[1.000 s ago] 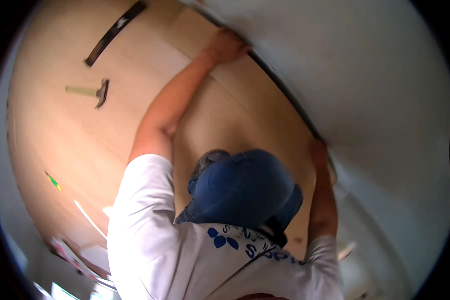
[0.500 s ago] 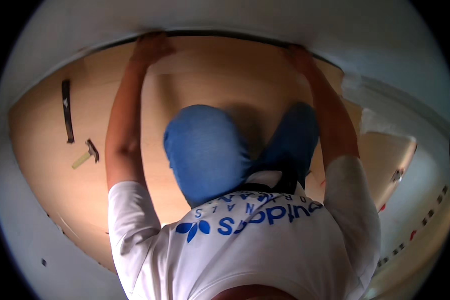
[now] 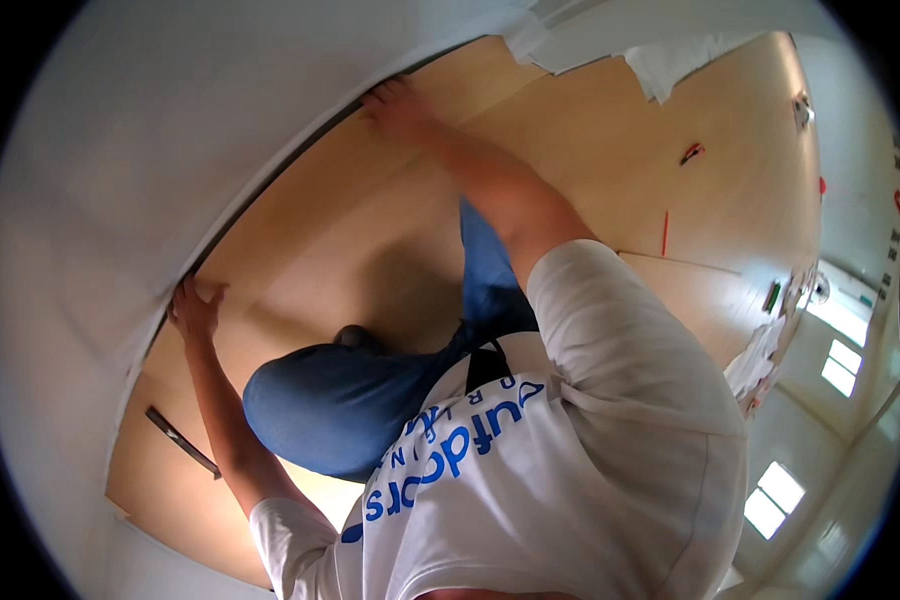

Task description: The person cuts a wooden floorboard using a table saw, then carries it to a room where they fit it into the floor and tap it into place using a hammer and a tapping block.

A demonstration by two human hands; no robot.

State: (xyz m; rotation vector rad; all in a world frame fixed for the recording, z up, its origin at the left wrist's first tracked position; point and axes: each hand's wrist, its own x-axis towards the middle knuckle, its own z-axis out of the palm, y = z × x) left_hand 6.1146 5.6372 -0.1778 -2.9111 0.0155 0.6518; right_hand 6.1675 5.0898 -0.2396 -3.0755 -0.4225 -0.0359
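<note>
My left hand [image 3: 196, 312] presses on a light wood-look floor board [image 3: 310, 215] at its edge along the wall, thumb spread from the fingers. Farther right along the same edge, my right hand [image 3: 400, 108] lies on the board with its fingers stretched out. A narrow dark gap [image 3: 270, 172] runs between the board edge and the white wall. Both hands are open and hold nothing. On the floor beside my left forearm lies a dark flat metal bar [image 3: 182, 442]. My knees in blue jeans are bent on the floor.
Right of me lie a red-handled cutter-like tool [image 3: 692, 153] and a thin red pencil-like stick [image 3: 666, 233]. White sheeting [image 3: 670, 62] covers part of the floor's far edge. Papers and small items [image 3: 760, 355] lie at the right edge. The wall [image 3: 120, 150] bounds the left.
My view and body have turned toward the right. The hammer seen at the left is out of sight now, and more floor at the right shows. Both hands remain at the board's wall edge.
</note>
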